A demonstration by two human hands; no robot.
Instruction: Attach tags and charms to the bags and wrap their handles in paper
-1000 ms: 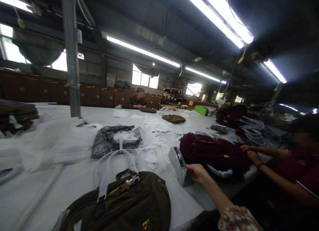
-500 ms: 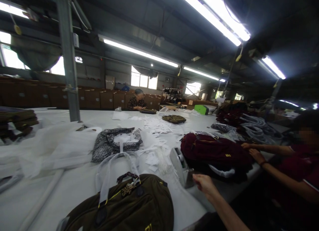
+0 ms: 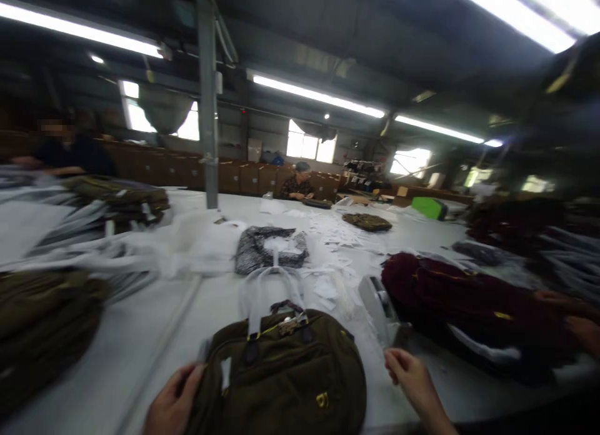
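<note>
The nearer handbag (image 3: 285, 372) is dark olive, with a yellow emblem (image 3: 322, 400) and white wrapped handles (image 3: 254, 307). The farther handbag (image 3: 450, 291) on the right is maroon, and its logo (image 3: 502, 315) is also yellow. The tape dispenser (image 3: 374, 297) is grey. The mesh-like bag (image 3: 248, 254) has a black-and-white speckled pattern. The table (image 3: 159, 335) is white, the cartons (image 3: 229, 176) are brown, and one box-shaped object (image 3: 427, 207) is bright green.

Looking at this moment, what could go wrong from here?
1. The right hand is close to the near end of the grey dispenser; a knock might push it against the maroon bag beside it.
2. The left hand is at the left edge of the olive bag; if the bag shifts, its white-wrapped handles could sweep the loose white slips nearby.
</note>
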